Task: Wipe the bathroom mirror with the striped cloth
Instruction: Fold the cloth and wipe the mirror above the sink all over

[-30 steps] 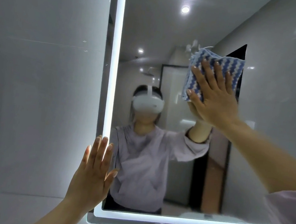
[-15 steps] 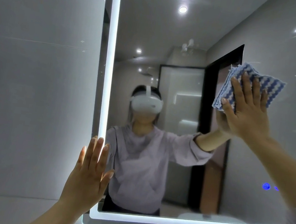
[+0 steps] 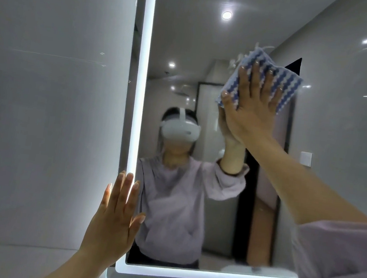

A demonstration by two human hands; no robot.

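The bathroom mirror (image 3: 331,139) hangs on the wall with a lit white strip along its left and bottom edges. My right hand (image 3: 249,108) presses the blue-and-white striped cloth (image 3: 281,81) flat against the upper middle of the glass, fingers spread over it. My left hand (image 3: 113,220) rests flat, fingers apart, on the lower left corner of the mirror, over the lit edge, and holds nothing. The glass reflects a person in a lilac sweatshirt with a white headset.
A pale grey tiled wall (image 3: 45,120) fills the space left of the mirror. The lit bottom edge (image 3: 206,276) of the mirror sits just above a pale ledge. My lilac right sleeve (image 3: 343,265) covers the lower right corner.
My right hand has swept the cloth across the glass: right and slightly down half a second ago, now back left and up. My left hand has stayed on the lower left corner.
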